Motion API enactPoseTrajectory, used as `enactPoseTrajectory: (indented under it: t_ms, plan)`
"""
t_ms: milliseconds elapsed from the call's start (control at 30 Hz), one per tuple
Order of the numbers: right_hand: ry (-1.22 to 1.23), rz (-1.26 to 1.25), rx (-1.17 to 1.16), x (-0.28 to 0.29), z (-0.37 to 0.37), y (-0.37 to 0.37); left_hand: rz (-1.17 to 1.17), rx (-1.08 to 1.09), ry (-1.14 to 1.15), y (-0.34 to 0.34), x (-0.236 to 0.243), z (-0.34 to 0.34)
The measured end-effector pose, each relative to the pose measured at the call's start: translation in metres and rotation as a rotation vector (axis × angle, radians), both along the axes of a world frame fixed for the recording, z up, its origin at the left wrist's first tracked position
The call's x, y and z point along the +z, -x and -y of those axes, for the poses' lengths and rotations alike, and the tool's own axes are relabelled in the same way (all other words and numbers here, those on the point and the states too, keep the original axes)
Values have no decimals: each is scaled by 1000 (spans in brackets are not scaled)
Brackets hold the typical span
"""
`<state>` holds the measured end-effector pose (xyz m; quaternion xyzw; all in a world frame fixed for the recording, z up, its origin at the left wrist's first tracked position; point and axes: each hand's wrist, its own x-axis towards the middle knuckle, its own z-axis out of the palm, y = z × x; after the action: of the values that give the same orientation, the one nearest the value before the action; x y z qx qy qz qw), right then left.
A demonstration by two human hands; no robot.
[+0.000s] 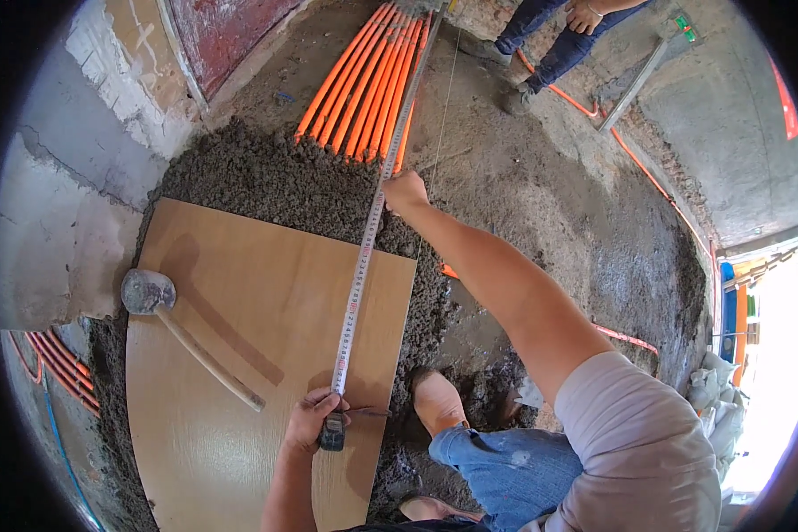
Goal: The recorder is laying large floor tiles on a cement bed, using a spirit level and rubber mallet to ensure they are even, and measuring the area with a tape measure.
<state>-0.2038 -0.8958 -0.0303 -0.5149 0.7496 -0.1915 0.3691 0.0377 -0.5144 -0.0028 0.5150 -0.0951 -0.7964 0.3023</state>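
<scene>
My left hand (309, 420) is closed round the dark case of a tape measure (332, 434), low over a large beige tile (239, 443). From the case the white blade (356, 293) runs up and away across the tile's right part. Farther along, my right hand (405, 193) is closed on that blade, just beyond the tile's far right corner and near the orange pipes (363, 84). A thin dark strip (368, 411) sticks out beside my left hand; I cannot make out what it is. A mallet (149, 293) with a pale handle lies on the tile's left part.
Dark wet mortar (248, 173) borders the tile. A taut string (446, 106) crosses the rough floor. At the far right stand a person's legs (541, 35), near a long metal straightedge (638, 84). Sacks (716, 390) lie at the right. My shoe (438, 401) is on mortar beside the tile.
</scene>
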Motion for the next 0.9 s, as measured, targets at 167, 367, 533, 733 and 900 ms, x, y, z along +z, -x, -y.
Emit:
enactPoseTrajectory:
  t_ms: [167,367,533,733,900]
  plan:
    - [-101,18,-13,12,-9,-11,41,2,-23,-2,5,-1]
    - [-53,-73,-27,10,-4,-2,-3,-25,-11,-1,0,5]
    - [-82,-40,-33,12,-8,-4,-22,-1,-49,-2,3,5]
    - [-89,-100,-9,7,-5,-4,-61,12,-53,-3,2,7]
    - [26,-165,5,-7,1,0,-65,14,-74,-4,-2,10]
